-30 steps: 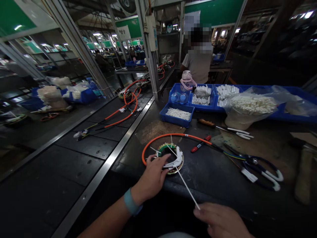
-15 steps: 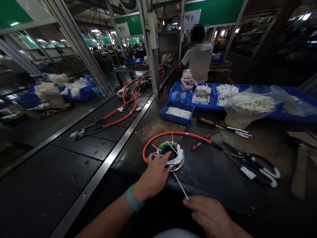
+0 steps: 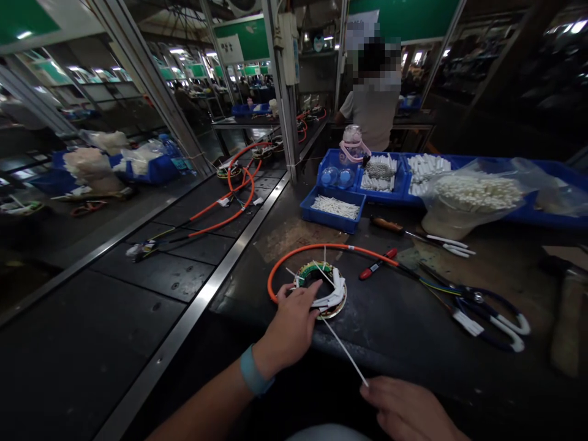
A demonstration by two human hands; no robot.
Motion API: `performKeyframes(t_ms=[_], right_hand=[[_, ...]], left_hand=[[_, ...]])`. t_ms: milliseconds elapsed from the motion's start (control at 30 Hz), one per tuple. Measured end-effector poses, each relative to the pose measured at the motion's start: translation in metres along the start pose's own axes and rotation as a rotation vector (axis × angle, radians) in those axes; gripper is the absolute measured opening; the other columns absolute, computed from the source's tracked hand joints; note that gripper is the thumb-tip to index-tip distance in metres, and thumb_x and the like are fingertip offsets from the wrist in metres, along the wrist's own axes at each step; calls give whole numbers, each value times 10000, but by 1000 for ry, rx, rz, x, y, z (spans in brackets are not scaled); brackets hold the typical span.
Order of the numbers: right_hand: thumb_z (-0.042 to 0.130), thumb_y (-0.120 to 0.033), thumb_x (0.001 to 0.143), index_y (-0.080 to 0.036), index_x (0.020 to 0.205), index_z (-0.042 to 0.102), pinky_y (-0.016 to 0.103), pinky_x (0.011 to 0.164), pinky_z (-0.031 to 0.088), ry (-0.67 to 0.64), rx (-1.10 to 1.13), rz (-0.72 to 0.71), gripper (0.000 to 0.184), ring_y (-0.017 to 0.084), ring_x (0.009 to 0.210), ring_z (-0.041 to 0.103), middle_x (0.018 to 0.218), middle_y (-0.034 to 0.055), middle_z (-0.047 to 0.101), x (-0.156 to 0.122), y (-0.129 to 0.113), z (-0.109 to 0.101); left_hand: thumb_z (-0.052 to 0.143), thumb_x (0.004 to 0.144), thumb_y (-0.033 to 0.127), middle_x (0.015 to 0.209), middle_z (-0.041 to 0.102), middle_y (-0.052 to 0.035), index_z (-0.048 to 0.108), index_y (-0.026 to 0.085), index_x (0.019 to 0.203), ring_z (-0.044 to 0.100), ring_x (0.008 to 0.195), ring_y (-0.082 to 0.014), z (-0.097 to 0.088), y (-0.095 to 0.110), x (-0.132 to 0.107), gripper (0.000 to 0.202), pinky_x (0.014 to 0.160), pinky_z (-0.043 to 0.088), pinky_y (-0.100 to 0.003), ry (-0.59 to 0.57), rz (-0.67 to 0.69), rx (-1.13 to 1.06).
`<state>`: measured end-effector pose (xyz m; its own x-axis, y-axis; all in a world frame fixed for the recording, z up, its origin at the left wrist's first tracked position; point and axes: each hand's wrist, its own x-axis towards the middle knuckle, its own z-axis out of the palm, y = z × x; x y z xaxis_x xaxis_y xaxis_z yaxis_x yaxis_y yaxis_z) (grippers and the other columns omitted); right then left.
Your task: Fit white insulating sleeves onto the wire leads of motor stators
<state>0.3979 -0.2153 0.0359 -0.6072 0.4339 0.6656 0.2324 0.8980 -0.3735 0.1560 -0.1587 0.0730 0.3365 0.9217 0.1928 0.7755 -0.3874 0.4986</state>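
Observation:
A ring-shaped motor stator (image 3: pixel 340 300) lies on the dark bench, its inner side green and its near and right rim covered with white sleeves. My left hand (image 3: pixel 294 321) grips its near left side, fingers over the rim and into the opening. From the ring's near edge a thin white cord (image 3: pixel 344 349) runs taut down to the right. My right hand (image 3: pixel 407 407) pinches the far end of that cord between thumb and fingertips. Thin white strips stick out of the ring's far side. An orange cable (image 3: pixel 312 247) curves round behind it.
Scissors (image 3: pixel 478 297), a red-handled tool (image 3: pixel 377 264) and a wooden-handled tool (image 3: pixel 387 225) lie right of the ring. Behind stand a small blue tray (image 3: pixel 333 214) of white sticks, blue bins and a plastic bag (image 3: pixel 443 217). A metal rail (image 3: pixel 214 282) runs along the left; a person sits beyond.
My right hand has moved down and right, away from the ring, and a longer stretch of cord now shows. My left hand keeps its grip on the stator; the view has shifted slightly.

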Motion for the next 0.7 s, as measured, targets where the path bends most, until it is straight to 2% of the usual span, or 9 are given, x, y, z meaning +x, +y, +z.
performKeyframes(t_ms=[367,467,567,633,700], right_hand=[[446,-173,903,-178,1309,391,248,792,553,-45,18,6,410,164,894,657,945,63,701,0,-5,-1],[452,-152,887,-161,1288,424,228,838,523,-110,-5,102,403,155,969,627,1046,79,668,11,1,10],[410,-118,874,-180,1153,530,254,871,499,-55,43,194,310,160,1041,585,1131,94,624,33,15,27],[404,-110,853,-191,1030,569,280,845,505,31,138,289,255,170,1008,594,1084,87,635,49,26,38],[455,-134,825,-198,945,565,271,777,516,95,269,474,175,167,890,617,955,60,653,61,34,45]], left_hand=[[435,824,108,1098,598,-86,322,159,1319,524,1031,-196,2,0,-1,510,1005,245,-473,-20,13,81],[430,819,105,1098,606,-88,261,160,1359,516,1062,-205,3,1,-1,568,1019,219,-491,-29,11,68],[456,801,95,1090,622,-79,142,172,1402,518,1082,-202,6,-1,-1,683,1019,224,-494,60,-29,-59],[493,786,99,1069,636,-60,235,206,1378,539,1056,-197,8,-2,-2,655,1004,259,-478,153,-44,-132],[512,788,104,1033,652,-32,467,255,1238,558,1017,-190,9,-3,-3,477,985,289,-457,217,5,-139]])
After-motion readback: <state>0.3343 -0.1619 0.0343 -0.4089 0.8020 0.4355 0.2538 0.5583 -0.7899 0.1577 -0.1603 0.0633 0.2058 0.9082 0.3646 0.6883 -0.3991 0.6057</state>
